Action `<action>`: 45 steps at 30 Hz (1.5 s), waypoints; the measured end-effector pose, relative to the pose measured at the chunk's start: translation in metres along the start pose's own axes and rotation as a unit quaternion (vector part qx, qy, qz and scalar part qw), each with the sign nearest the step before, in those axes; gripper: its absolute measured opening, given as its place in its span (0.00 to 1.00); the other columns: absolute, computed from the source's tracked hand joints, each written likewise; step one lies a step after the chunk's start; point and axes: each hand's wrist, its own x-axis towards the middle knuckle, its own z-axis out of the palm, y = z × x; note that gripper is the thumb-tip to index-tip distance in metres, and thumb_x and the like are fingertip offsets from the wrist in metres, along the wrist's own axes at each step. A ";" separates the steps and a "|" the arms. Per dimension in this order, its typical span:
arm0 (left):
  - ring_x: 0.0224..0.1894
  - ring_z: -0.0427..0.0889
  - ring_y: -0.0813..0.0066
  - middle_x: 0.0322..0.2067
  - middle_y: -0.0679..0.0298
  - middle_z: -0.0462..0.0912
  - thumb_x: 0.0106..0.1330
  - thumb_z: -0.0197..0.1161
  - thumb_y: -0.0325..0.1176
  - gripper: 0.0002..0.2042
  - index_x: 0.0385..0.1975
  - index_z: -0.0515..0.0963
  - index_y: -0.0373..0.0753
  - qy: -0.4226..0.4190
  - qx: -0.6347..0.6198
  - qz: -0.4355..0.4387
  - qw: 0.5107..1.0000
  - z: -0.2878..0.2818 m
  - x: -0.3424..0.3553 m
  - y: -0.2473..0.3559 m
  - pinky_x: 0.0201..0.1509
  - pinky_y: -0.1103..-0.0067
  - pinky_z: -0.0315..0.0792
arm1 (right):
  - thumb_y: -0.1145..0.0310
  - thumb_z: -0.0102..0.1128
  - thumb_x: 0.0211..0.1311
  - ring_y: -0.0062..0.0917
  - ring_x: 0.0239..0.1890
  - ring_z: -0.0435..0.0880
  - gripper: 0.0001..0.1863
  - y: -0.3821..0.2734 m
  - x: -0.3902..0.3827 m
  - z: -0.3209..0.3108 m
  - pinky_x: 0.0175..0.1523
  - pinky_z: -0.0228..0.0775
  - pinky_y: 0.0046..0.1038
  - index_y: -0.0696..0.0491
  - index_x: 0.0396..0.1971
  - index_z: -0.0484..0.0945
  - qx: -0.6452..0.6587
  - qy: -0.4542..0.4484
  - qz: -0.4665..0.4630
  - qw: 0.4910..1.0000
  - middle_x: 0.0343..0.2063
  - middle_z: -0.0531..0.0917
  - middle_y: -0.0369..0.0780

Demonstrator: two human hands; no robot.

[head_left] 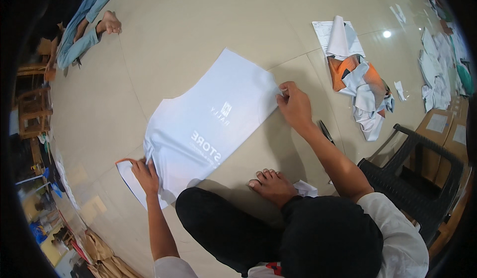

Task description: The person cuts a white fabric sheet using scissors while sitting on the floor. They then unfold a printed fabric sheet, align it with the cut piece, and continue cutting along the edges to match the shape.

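- Right hand [296, 108]: thumb and forefinger closed in a narrow pinch on the upper right edge of the fabric piece.
- Left hand [145, 177]: fingers drawn together on the same piece near its lower left end, cloth gathered in folds at the fingertips.
- White fabric piece [208, 109]: one, cut to a curved outline, lying on the floor before the person, between the hands; pale reversed lettering, orange trim at the lower left corner.
- Bare foot [273, 186]: the person's own, just right of the fabric.
- Dark slender tool [326, 131]: on the floor beside the right forearm; kind unclear.
- Crumpled cloth bundle [362, 81]: white, grey and orange, partly over a printed sheet [322, 31].
- Black stool [412, 178]: right side, near cardboard boxes [435, 129].
- Another person's foot [110, 24]: upper left, below light-blue trousers [77, 47].
- Tiled floor [198, 24]: beige, glossy.
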 end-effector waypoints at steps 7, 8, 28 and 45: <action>0.45 0.75 0.41 0.42 0.43 0.78 0.76 0.60 0.37 0.13 0.41 0.75 0.31 -0.034 0.015 -0.052 0.998 -0.002 -0.119 0.035 0.52 0.53 0.68 | 0.71 0.71 0.65 0.41 0.39 0.88 0.16 -0.011 0.023 0.018 0.48 0.74 0.44 0.54 0.50 0.79 -0.033 -0.046 -0.075 0.996 0.36 0.89 0.45; 0.45 0.75 0.42 0.41 0.44 0.78 0.76 0.61 0.37 0.13 0.41 0.75 0.31 -0.070 -0.005 -0.065 0.995 -0.007 -0.132 0.038 0.51 0.54 0.68 | 0.72 0.70 0.66 0.43 0.41 0.88 0.16 -0.013 0.026 0.022 0.51 0.70 0.46 0.54 0.51 0.78 -0.028 -0.065 -0.088 0.994 0.37 0.89 0.44; 0.84 0.48 0.39 0.81 0.44 0.56 0.80 0.57 0.46 0.33 0.80 0.63 0.39 -0.078 -0.122 0.200 0.969 0.060 0.100 0.287 0.85 0.46 0.44 | 0.71 0.75 0.63 0.40 0.33 0.90 0.18 -0.026 0.034 0.024 0.43 0.82 0.39 0.58 0.51 0.81 -0.018 -0.063 -0.104 0.992 0.28 0.89 0.46; 0.84 0.45 0.33 0.81 0.42 0.54 0.80 0.53 0.47 0.34 0.80 0.60 0.34 -0.001 -0.123 0.062 0.991 0.087 0.110 0.305 0.85 0.44 0.39 | 0.64 0.77 0.64 0.34 0.33 0.90 0.19 -0.020 0.037 0.025 0.43 0.81 0.34 0.60 0.48 0.85 0.075 -0.080 -0.017 0.994 0.31 0.90 0.45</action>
